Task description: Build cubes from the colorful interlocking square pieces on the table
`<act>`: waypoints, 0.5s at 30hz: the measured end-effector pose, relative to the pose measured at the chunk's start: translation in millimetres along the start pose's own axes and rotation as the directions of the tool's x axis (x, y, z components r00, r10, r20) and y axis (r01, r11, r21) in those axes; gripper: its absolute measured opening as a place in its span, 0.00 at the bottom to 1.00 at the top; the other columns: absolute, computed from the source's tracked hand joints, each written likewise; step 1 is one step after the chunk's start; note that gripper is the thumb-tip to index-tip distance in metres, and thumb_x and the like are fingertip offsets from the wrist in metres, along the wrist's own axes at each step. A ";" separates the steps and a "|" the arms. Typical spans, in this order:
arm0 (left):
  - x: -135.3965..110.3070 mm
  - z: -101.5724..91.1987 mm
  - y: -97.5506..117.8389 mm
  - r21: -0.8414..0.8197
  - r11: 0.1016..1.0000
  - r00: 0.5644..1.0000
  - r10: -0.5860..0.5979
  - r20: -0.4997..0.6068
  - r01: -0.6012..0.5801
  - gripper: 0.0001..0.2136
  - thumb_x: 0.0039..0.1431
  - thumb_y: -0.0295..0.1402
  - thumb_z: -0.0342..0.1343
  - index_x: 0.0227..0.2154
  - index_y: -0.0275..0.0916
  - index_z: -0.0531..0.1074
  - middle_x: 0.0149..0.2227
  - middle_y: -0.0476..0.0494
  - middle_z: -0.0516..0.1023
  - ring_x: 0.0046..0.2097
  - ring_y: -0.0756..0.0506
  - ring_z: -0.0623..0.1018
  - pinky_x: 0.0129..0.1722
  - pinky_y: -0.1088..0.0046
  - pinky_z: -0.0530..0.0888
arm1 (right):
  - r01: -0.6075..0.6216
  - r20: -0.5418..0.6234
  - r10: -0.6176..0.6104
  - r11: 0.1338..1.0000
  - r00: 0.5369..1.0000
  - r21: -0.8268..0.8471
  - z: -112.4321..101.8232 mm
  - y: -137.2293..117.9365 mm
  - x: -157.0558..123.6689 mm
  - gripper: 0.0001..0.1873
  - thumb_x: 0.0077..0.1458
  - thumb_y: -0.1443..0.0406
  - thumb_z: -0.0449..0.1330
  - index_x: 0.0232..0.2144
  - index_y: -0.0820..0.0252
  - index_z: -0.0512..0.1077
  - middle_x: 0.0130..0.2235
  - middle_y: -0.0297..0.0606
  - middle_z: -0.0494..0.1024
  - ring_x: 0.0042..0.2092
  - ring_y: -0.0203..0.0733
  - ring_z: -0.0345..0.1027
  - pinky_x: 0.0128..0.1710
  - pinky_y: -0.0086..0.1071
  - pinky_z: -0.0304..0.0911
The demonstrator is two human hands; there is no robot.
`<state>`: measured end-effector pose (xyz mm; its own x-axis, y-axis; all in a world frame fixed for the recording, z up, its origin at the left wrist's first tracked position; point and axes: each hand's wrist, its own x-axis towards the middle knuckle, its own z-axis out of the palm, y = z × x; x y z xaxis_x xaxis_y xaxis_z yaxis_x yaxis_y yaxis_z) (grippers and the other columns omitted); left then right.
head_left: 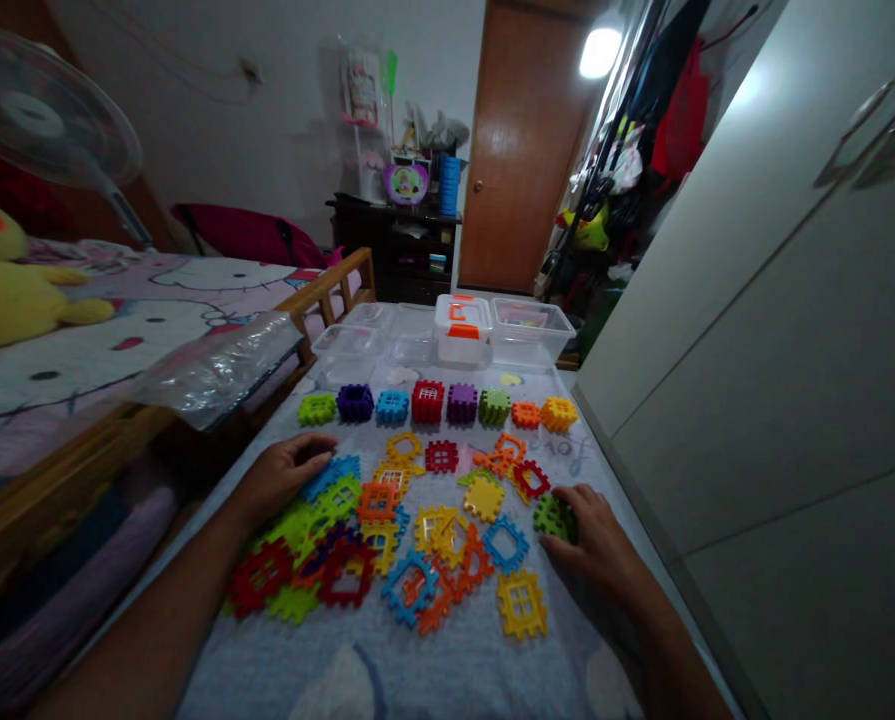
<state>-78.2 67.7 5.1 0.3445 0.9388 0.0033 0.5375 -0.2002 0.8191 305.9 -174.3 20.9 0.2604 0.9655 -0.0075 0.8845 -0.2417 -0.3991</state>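
Several flat interlocking plastic tiles (pixel 417 535) in many colours lie scattered on a cloth-covered table (pixel 387 670). Behind them stands a row of assembled cubes (pixel 427 401) in green, purple, blue, red, orange and yellow. My left hand (pixel 282 475) rests on the table at the left edge of the pile, fingers curled loosely over a blue tile (pixel 332 473). My right hand (pixel 597 540) lies at the right of the pile, fingers bent around a green tile (pixel 553 516).
Clear plastic boxes (pixel 526 330) and a white box with an orange latch (pixel 462 328) stand at the table's far end. A bed (pixel 79 340) with a wooden frame runs along the left. A white wardrobe (pixel 777 330) lines the right. A fan (pixel 42 110) stands at far left.
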 end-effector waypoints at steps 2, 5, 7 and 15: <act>0.8 0.1 -2.9 0.005 1.000 1.000 0.000 0.003 0.000 0.25 0.45 0.53 0.59 0.39 0.39 0.78 0.41 0.41 0.83 0.43 0.38 0.81 0.45 0.66 0.76 | 0.006 -0.027 -0.007 1.000 1.000 -0.022 2.7 2.0 -0.4 0.26 0.48 0.62 0.62 0.51 0.61 0.69 0.48 0.49 0.71 0.52 0.54 0.64 0.55 0.46 0.61; 0.9 0.1 -4.4 0.005 1.000 1.000 0.003 0.004 -0.003 0.25 0.45 0.53 0.59 0.39 0.39 0.78 0.42 0.42 0.83 0.44 0.38 0.81 0.47 0.65 0.76 | 0.003 -0.058 -0.006 0.998 0.998 -0.059 6.0 3.7 -0.3 0.24 0.47 0.61 0.63 0.49 0.58 0.70 0.46 0.47 0.72 0.50 0.54 0.65 0.52 0.46 0.62; 0.5 0.1 -3.6 0.004 1.000 1.000 -0.003 0.007 0.003 0.25 0.45 0.53 0.59 0.39 0.39 0.78 0.42 0.42 0.83 0.43 0.38 0.81 0.46 0.65 0.76 | -0.005 -0.059 0.000 0.997 0.998 -0.080 6.6 2.6 0.0 0.22 0.47 0.61 0.63 0.47 0.57 0.71 0.45 0.46 0.73 0.48 0.53 0.66 0.50 0.45 0.63; 1.0 0.1 -2.5 -0.006 1.000 1.000 0.004 0.008 -0.004 0.24 0.45 0.54 0.58 0.37 0.40 0.78 0.39 0.43 0.83 0.41 0.39 0.81 0.44 0.67 0.77 | 0.040 -0.075 -0.053 0.986 0.996 -0.164 -20.0 -11.4 17.0 0.19 0.44 0.63 0.64 0.41 0.57 0.73 0.41 0.44 0.73 0.44 0.51 0.65 0.46 0.43 0.62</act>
<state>-79.1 69.1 2.9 0.3527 0.9357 0.0025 0.5317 -0.2026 0.8223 308.0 -157.1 43.7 0.2415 0.9669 0.0825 0.9457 -0.2154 -0.2434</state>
